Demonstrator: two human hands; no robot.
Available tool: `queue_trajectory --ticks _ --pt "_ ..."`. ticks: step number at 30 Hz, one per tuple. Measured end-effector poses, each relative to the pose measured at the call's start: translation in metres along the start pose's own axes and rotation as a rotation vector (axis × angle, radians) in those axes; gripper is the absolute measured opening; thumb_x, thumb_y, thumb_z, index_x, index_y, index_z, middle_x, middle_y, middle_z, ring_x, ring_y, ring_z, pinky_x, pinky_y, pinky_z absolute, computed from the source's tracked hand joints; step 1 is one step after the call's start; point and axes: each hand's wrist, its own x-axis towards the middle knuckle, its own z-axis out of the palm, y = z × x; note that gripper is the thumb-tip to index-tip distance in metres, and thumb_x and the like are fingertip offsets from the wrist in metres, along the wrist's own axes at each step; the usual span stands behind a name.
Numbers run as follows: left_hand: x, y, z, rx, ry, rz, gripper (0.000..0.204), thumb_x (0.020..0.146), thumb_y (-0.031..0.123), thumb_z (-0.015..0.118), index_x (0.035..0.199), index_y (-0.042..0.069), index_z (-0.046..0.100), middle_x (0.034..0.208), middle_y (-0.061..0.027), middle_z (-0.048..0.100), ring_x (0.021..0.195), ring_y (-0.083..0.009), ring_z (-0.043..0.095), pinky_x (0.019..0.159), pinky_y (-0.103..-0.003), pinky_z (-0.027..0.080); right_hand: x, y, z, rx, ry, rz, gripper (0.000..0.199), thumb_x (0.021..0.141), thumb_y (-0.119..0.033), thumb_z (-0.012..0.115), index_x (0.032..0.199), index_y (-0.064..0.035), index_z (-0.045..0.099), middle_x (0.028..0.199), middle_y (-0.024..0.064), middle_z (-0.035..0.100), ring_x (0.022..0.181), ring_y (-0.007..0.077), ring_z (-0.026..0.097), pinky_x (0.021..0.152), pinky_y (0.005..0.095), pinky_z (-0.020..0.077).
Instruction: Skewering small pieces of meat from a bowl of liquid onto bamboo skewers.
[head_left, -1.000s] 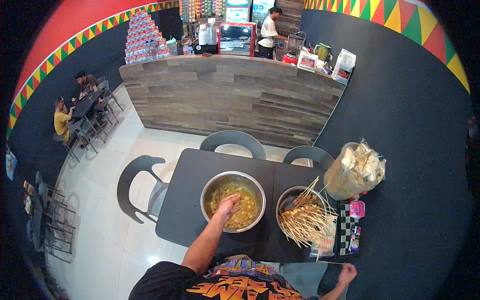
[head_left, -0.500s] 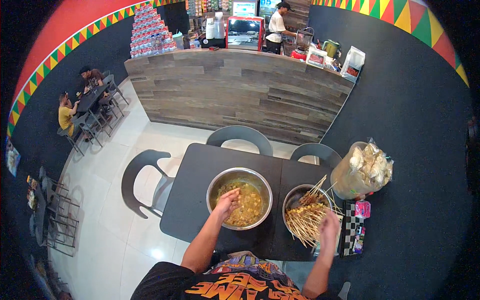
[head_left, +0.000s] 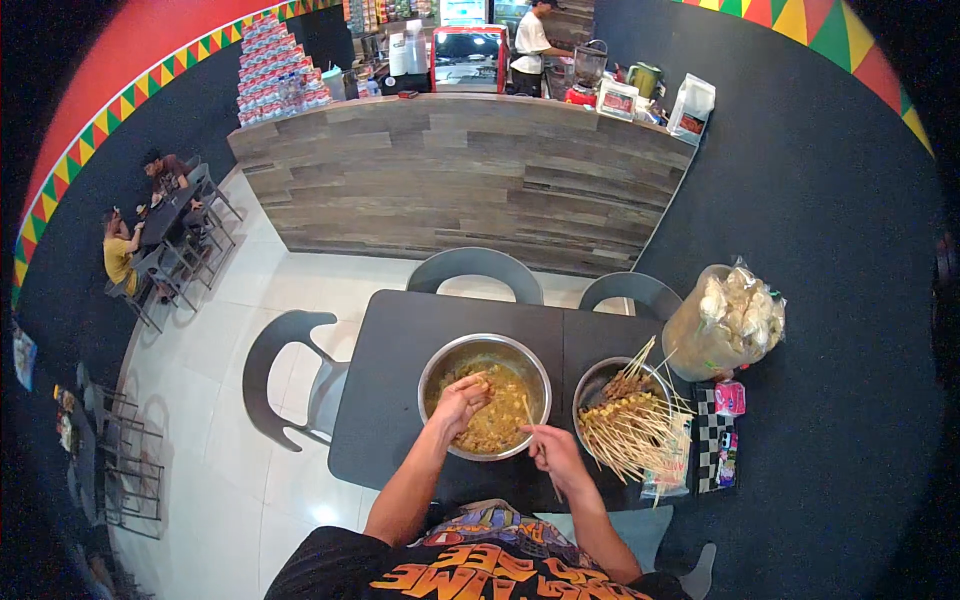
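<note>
A large steel bowl (head_left: 428, 362) holds small chunks in a yellow-brown sauce. My left hand (head_left: 460, 402) is over this bowl with its fingertips pinched together; what they hold is too small to make out. By the bowl's lower right rim my right hand (head_left: 558, 458) grips a thin wooden skewer (head_left: 527, 408). One end of the skewer points up over the bowl, the other sticks out below the hand. To the right, a smaller steel bowl (head_left: 584, 383) holds many loaded skewers (head_left: 622, 432), their bare ends fanned toward me and to the right.
Both bowls stand on a dark table (head_left: 385, 350). Right of them are a tall container of bagged puffy snacks (head_left: 725, 320), a checkered tray (head_left: 706, 440) and a pink packet (head_left: 730, 398). Grey chairs (head_left: 285, 375) surround the table. Beyond is a wood-panelled counter (head_left: 460, 185) with a person behind it.
My right hand has moved left from the skewer bowl to the large bowl, bringing a skewer. My left hand stays over the large bowl, its fingers more bunched. The view has shifted slightly.
</note>
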Motion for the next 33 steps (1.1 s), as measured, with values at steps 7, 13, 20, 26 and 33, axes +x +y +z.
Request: queue_trajectory --ticks 7,13,20,26,33 --pt "-0.016 0.01 0.021 -0.076 -0.087 -0.125 0.018 0.087 0.017 0.051 0.101 0.007 0.055 0.098 -0.0068 0.06 0.093 -0.0177 0.056 0.085 -0.035 0.043 0.012 0.008 0.046 -0.261 0.065 -0.114 0.023 0.091 -0.018 0.044 0.099 -0.0007 0.058 0.05 -0.0026 0.044 0.039 0.0042 0.037 0.037 0.0185 0.0289" --pt "-0.019 0.013 0.019 -0.154 -0.088 -0.175 0.019 0.087 0.017 0.052 0.101 0.006 0.056 0.1 -0.0068 0.059 0.095 -0.0169 0.055 0.087 -0.035 0.042 0.023 0.021 0.048 -0.279 0.094 -0.209 0.022 0.091 -0.017 0.045 0.095 -0.001 0.058 0.05 -0.0046 0.04 0.04 0.0028 0.034 0.038 0.0189 0.0257" --pt "-0.02 0.021 0.01 -0.184 -0.088 -0.178 0.02 0.088 0.018 0.05 0.101 0.005 0.055 0.1 -0.0062 0.059 0.094 -0.017 0.054 0.086 -0.034 0.043 0.024 0.015 0.059 -0.176 0.023 -0.151 0.023 0.092 -0.021 0.042 0.094 -0.0023 0.056 0.049 -0.0044 0.038 0.04 0.0036 0.034 0.038 0.0187 0.0257" --pt "-0.026 0.028 0.01 -0.165 -0.104 -0.15 0.019 0.088 0.017 0.05 0.103 0.006 0.055 0.102 -0.0061 0.058 0.095 -0.019 0.054 0.085 -0.033 0.044 0.021 0.009 0.07 -0.136 -0.016 -0.123 0.025 0.092 -0.023 0.041 0.095 -0.0024 0.055 0.05 -0.0035 0.039 0.04 0.0044 0.034 0.038 0.0184 0.0266" --pt "-0.028 0.035 0.009 -0.201 -0.128 -0.159 0.02 0.086 0.019 0.052 0.102 0.006 0.055 0.102 -0.0073 0.058 0.096 -0.0207 0.054 0.085 -0.033 0.043 0.023 0.014 0.075 -0.237 0.031 -0.235 0.02 0.089 -0.016 0.047 0.092 -0.0003 0.058 0.053 -0.0045 0.041 0.044 0.0029 0.037 0.041 0.0182 0.0289"
